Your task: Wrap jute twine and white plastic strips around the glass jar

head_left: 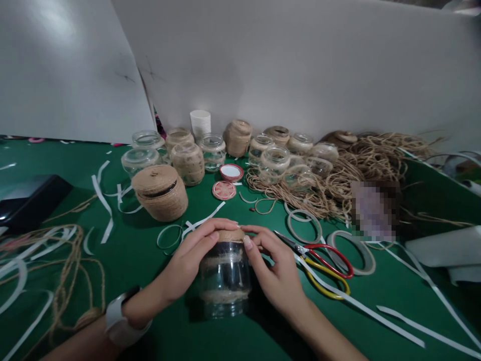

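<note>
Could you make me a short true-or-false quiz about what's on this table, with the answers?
1. The left fingers and right fingers are both at the twine-covered lid of a glass jar. True.
2. Scissors lie to the right of that jar. True.
3. Both scissor handles are blue. False: one is red, the other yellow.
4. A watch is worn on the right wrist. False: it is on the left one.
5. The tabletop is orange. False: it is green.
6. A white cup stands behind some of the jars. True.
</note>
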